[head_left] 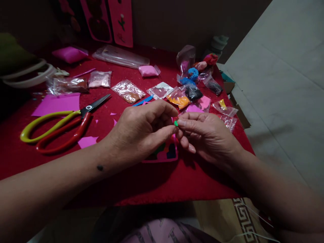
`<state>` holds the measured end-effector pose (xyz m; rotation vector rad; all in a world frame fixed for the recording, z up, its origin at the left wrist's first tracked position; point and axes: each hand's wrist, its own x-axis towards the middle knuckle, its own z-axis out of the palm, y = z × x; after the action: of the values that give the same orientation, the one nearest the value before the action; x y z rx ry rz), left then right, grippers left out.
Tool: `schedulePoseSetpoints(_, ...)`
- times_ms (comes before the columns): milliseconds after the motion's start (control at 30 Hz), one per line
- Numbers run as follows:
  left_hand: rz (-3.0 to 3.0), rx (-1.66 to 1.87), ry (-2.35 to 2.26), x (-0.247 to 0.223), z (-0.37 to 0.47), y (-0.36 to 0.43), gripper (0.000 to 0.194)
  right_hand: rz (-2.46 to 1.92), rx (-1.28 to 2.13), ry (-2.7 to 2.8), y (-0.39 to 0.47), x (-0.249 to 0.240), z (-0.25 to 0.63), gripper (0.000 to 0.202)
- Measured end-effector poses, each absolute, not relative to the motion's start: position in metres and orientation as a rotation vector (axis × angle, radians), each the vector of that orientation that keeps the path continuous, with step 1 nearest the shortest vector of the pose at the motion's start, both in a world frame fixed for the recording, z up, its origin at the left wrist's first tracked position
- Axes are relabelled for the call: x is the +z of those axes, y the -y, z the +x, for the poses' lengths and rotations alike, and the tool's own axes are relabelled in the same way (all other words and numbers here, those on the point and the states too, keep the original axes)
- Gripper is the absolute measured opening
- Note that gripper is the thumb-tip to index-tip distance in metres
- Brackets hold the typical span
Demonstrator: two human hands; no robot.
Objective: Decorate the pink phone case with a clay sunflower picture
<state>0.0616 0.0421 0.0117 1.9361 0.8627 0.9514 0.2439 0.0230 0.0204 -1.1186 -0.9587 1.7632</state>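
A tiny piece of green clay (176, 123) sits at the meeting fingertips of both hands, above the table. My right hand (206, 130) pinches it between thumb and forefinger, the other fingers curled below. From the other side my left hand (144, 126) closes on the same piece, thumb tip just under it and fingers bent over; its inner fingers are partly hidden. Beneath the hands lies a pink-edged panel (176, 155) with coloured clay shapes, mostly covered by my left hand. Behind the left hand shows a blue flat tool (143, 101).
Scissors (76, 121) with yellow and red handles lie left on the red cloth (141, 189), near pink sheet scraps (87, 141). Several clay bags, such as an orange one (179, 101), spread across the back and right. A clear plastic case (121, 56) lies behind. The table edge is close in front.
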Motion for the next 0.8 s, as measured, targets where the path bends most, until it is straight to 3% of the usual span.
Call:
schedulePoseSetpoints(167,1.932,0.968,-0.934,0.018,0.062,-0.039,0.009,-1.124,1.766,0.931,-0.023,0.021,0.244,0.019)
schedulePoseSetpoints(500,1.586,0.849,-0.857,0.024,0.067,-0.042,0.016,-1.121,1.781,0.895,-0.024,0.021,0.244,0.017)
schedulePoseSetpoints(800,1.614,0.891,-0.875,0.027,0.067,-0.042,0.018,-1.135,1.791,0.88,-0.024,0.021,0.244,0.018)
